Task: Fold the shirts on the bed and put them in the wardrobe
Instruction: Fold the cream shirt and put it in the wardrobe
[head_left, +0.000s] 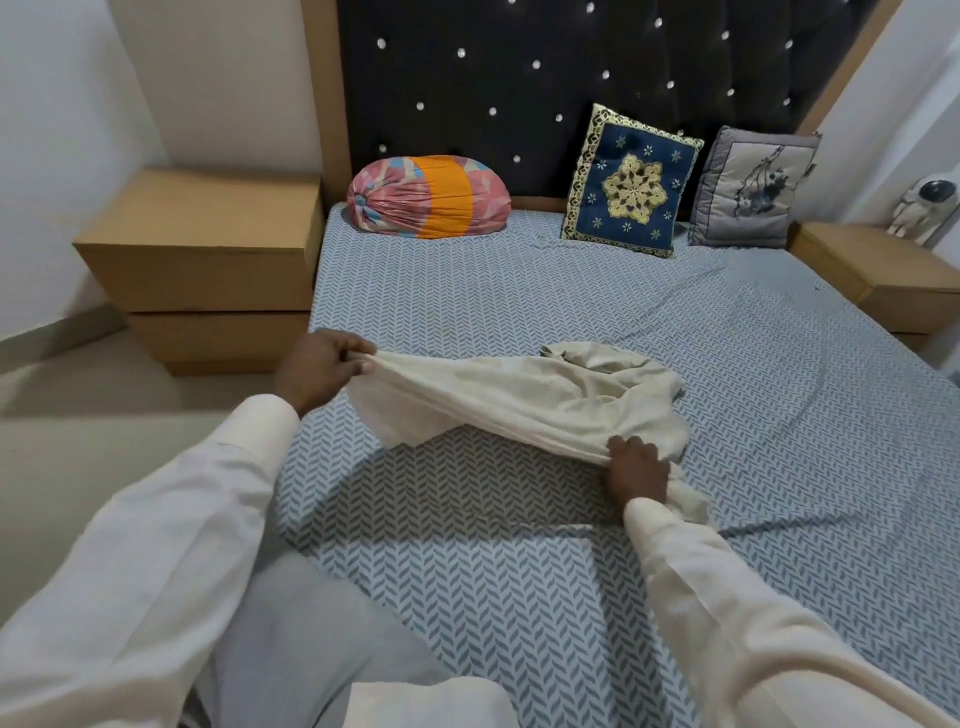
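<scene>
- One cream-coloured soft fabric shirt (545, 400) is in work. It lies near the middle of the bed with the blue-grey herringbone sheet (519, 291), partly lifted off that sheet.
- Left hand (322, 371): fingers and thumb pinch one edge of the shirt and hold it raised above the sheet, close to the bed's left side.
- Right hand (638, 470): fingers curl round a gathered part of the shirt, low over the sheet. Whether the hand touches the sheet cannot be told.
- Position relative to the grip: a taut band of cloth runs between the two hands. A loose flap hangs below that band near the left hand. The main bulk lies crumpled on the sheet beyond the band, away from the person. A small tail trails past the right wrist.
- Handling, as judged: the cloth looks light, thin and limp. It holds no shape, sags wherever unsupported and creases readily. It is not fragile and is unlikely to slip from a pinch.
- Recommended hold, as judged: take seams or corners, such as shoulders or hem, one per hand and well apart, so the panel spreads flat. The present grips gather the cloth into a rope, so a re-grip is probably required before a clean fold.
- Wardrobe: not in view.
</scene>
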